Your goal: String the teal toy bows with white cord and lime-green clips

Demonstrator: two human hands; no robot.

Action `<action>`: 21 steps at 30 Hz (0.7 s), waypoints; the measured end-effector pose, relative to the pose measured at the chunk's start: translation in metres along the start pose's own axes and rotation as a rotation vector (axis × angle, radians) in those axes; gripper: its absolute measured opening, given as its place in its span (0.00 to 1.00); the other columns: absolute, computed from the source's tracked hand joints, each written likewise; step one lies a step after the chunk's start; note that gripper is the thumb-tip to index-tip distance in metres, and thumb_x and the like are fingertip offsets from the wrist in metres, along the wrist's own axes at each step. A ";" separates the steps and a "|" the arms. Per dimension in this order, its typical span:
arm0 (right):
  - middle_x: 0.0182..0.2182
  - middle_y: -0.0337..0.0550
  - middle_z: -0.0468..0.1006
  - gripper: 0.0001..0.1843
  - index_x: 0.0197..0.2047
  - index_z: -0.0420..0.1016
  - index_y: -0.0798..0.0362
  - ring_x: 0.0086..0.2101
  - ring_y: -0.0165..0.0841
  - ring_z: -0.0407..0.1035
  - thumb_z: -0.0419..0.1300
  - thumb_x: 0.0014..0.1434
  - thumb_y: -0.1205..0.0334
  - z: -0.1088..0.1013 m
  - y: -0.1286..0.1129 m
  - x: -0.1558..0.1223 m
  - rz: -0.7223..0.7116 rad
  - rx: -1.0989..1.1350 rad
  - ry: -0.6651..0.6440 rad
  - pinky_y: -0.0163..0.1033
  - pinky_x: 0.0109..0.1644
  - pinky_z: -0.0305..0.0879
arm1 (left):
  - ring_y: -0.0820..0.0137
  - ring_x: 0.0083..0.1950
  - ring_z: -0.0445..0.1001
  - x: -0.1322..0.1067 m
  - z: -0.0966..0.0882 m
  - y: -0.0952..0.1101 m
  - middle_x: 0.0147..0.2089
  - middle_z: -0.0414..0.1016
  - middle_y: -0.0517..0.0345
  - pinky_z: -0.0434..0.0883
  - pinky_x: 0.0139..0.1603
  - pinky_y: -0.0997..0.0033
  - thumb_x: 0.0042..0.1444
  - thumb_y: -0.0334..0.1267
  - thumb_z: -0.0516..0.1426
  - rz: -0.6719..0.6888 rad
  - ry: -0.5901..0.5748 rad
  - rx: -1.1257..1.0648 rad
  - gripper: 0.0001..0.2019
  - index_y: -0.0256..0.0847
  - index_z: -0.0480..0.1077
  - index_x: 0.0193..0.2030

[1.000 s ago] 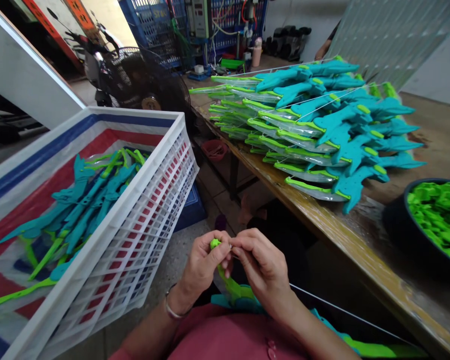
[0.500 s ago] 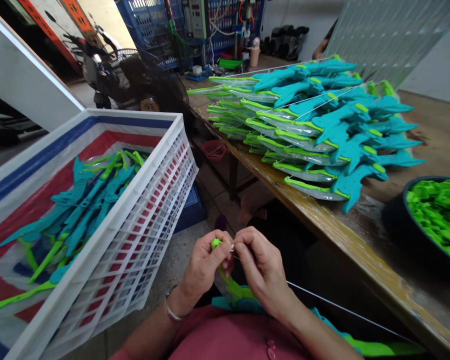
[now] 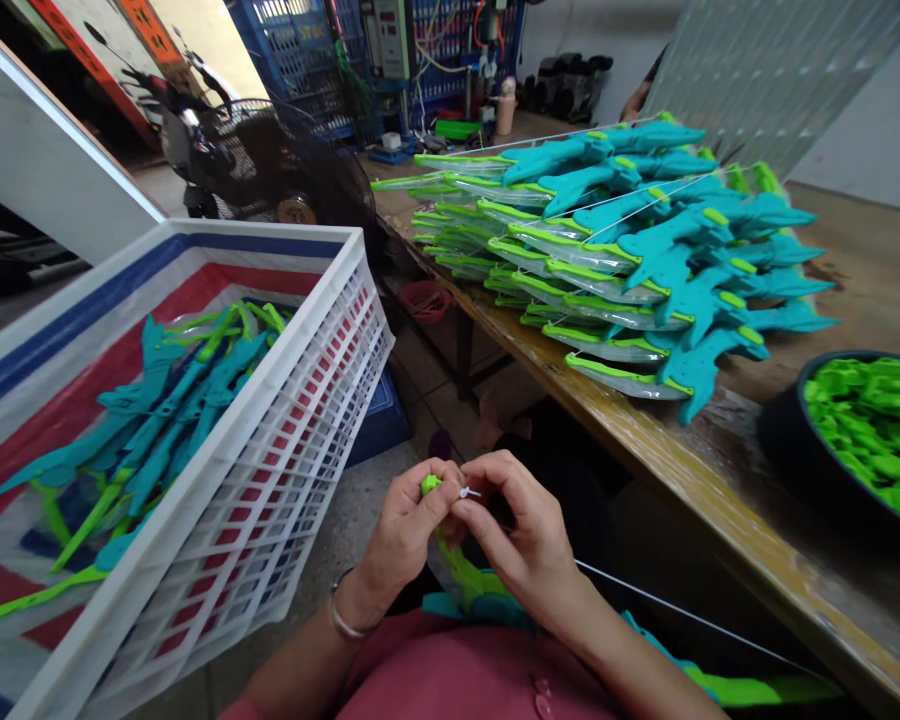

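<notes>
Over my lap, my left hand [image 3: 403,530] pinches the lime-green tip of a toy bow [image 3: 465,580]; the green limb and teal body run down across my lap, partly hidden by my hands and wrist. At that tip shows a small knot of white string [image 3: 465,492] with a short loose end. My right hand [image 3: 521,540] has its thumb and index fingertips curved around the knot. The gap between this thumb and finger is wider behind the tips. A taut stretch of white cord [image 3: 690,615] passes behind my right wrist toward a green end at lower right.
A white plastic crate [image 3: 292,450] with a striped liner holds teal and green bow parts on the left. Strung toy bows [image 3: 630,240] are stacked on the wooden table [image 3: 645,440]. A dark tub [image 3: 787,430] of green pieces stands at right. A person's arm [image 3: 637,98] shows behind.
My right thumb and index finger have loosened from a tight pinch, and the short string end now shows between them. My left hand keeps its hold on the bow tip.
</notes>
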State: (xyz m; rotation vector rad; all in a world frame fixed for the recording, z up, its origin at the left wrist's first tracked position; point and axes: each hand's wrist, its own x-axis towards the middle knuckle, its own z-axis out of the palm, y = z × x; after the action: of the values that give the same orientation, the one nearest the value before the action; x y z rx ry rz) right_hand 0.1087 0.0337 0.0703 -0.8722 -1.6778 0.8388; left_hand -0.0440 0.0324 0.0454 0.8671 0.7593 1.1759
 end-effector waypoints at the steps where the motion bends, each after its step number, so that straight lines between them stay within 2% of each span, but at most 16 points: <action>1: 0.38 0.40 0.73 0.06 0.48 0.72 0.52 0.36 0.29 0.69 0.62 0.69 0.69 -0.001 0.001 0.001 -0.038 -0.022 -0.010 0.34 0.40 0.66 | 0.77 0.24 0.65 0.000 0.000 0.000 0.27 0.65 0.63 0.64 0.24 0.78 0.65 0.44 0.62 -0.001 -0.006 0.002 0.14 0.39 0.69 0.32; 4: 0.35 0.40 0.73 0.05 0.45 0.72 0.53 0.36 0.29 0.70 0.61 0.69 0.72 -0.004 0.000 0.006 -0.113 -0.070 -0.049 0.34 0.40 0.66 | 0.76 0.23 0.65 0.000 0.001 0.001 0.25 0.65 0.63 0.64 0.23 0.77 0.66 0.45 0.61 -0.010 -0.019 -0.001 0.14 0.39 0.70 0.32; 9: 0.33 0.41 0.72 0.06 0.40 0.70 0.54 0.33 0.29 0.66 0.58 0.70 0.72 -0.018 -0.006 0.006 -0.150 -0.247 -0.106 0.35 0.36 0.62 | 0.76 0.23 0.63 0.000 0.002 0.000 0.25 0.64 0.63 0.62 0.21 0.78 0.66 0.45 0.60 -0.005 0.004 0.027 0.15 0.39 0.69 0.32; 15: 0.29 0.38 0.66 0.07 0.36 0.66 0.54 0.29 0.28 0.61 0.54 0.68 0.71 -0.035 -0.009 -0.003 -0.092 -0.308 -0.105 0.36 0.33 0.56 | 0.76 0.23 0.62 0.006 0.003 0.000 0.26 0.63 0.63 0.61 0.21 0.77 0.68 0.44 0.59 0.003 -0.048 0.070 0.16 0.39 0.67 0.30; 18: 0.28 0.38 0.64 0.09 0.34 0.63 0.52 0.29 0.29 0.60 0.51 0.67 0.70 -0.035 -0.015 -0.007 -0.093 -0.393 -0.148 0.37 0.32 0.53 | 0.76 0.23 0.62 0.008 0.005 0.000 0.26 0.63 0.63 0.61 0.21 0.77 0.67 0.45 0.59 0.001 -0.077 0.074 0.16 0.40 0.67 0.30; 21: 0.28 0.39 0.65 0.09 0.33 0.62 0.52 0.29 0.31 0.61 0.48 0.65 0.70 -0.031 -0.023 -0.013 -0.137 -0.582 -0.197 0.39 0.32 0.52 | 0.76 0.22 0.62 0.009 0.007 -0.003 0.24 0.62 0.63 0.60 0.21 0.78 0.68 0.47 0.59 -0.016 -0.125 0.062 0.17 0.39 0.67 0.30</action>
State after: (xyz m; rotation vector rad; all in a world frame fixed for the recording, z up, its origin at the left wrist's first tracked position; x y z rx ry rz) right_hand 0.1379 0.0146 0.0906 -1.0688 -2.1792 0.3456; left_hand -0.0346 0.0396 0.0453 0.9753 0.7026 1.0781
